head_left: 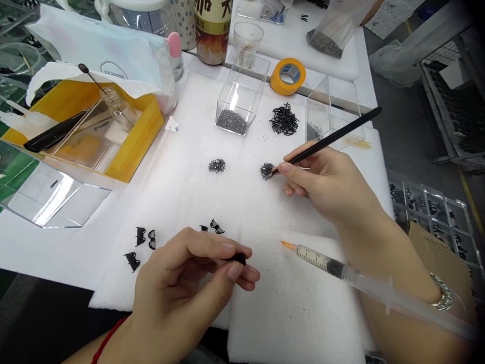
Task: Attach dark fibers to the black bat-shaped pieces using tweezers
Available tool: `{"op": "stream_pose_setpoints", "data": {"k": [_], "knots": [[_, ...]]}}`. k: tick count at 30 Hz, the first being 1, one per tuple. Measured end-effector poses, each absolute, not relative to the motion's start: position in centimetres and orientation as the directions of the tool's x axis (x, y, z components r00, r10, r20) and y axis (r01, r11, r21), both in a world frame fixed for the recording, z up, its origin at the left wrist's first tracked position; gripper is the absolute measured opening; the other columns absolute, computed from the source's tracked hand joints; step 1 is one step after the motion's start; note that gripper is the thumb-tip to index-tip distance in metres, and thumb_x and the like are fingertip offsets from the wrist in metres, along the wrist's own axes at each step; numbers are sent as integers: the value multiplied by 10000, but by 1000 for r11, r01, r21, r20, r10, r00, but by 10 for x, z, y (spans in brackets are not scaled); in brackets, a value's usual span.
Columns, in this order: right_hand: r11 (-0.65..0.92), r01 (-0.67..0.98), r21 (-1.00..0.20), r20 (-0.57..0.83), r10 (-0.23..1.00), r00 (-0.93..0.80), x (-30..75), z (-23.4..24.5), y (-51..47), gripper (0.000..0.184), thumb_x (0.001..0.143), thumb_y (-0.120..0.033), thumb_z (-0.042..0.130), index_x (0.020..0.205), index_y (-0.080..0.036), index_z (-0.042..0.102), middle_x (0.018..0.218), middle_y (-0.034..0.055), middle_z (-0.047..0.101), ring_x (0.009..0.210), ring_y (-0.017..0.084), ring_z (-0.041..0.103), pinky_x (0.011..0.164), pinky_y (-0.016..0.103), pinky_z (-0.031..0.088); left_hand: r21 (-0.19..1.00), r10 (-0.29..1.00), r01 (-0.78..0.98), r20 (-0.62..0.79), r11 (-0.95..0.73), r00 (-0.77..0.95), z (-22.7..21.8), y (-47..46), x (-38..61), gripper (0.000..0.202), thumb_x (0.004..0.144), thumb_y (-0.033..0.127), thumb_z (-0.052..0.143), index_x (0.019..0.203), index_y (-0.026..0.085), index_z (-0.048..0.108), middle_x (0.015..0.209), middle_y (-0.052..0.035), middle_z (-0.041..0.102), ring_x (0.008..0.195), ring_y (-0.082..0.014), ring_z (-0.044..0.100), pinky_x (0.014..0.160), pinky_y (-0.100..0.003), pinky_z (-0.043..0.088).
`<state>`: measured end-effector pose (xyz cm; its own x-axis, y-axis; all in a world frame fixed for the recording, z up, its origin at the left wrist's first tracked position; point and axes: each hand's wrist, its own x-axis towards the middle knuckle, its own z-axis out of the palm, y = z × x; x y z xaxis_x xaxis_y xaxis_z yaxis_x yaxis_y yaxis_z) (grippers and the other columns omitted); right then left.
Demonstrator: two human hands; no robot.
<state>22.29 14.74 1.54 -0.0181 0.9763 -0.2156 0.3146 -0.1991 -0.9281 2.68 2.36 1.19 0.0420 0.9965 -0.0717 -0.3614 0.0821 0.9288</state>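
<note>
Between its thumb and fingers, my left hand (189, 278) pinches a small black plastic piece (238, 259), mostly covered by the fingertips. Tiny black sunglasses-shaped pieces (140, 236) lie on the white foam just beyond and left of it. My right hand (322, 177) grips a slim black-handled tool (333, 135) like a pen; whether it is tweezers or a brush I cannot tell. Its tip touches a small pile of tiny shiny metal bits (267, 170). Another such pile (216, 165) sits to the left. A syringe (322, 260) with an orange tip lies under the right forearm.
White foam sheet (170, 187) covers the work surface. Farther back are a clear box with dark grains (232, 121), black pins (285, 120), orange tape (288, 76) and a bottle (212, 30). A yellow-sided box (144, 136) stands left; compartment trays (435, 207) are at right.
</note>
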Motion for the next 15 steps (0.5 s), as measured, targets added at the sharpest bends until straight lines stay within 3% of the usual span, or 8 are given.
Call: {"op": "stream_pose_setpoints", "data": {"k": [15], "knots": [[-202, 371, -907, -224, 974, -18, 220, 17, 147, 115, 751, -167, 685, 761, -199, 575, 623, -28, 529, 409, 77, 464, 431, 269, 434, 935, 995, -340, -78, 96, 66, 13, 24, 26, 286, 813, -8, 589, 938, 243, 644, 897, 0, 703, 698, -144, 721, 655, -257, 644]]}}
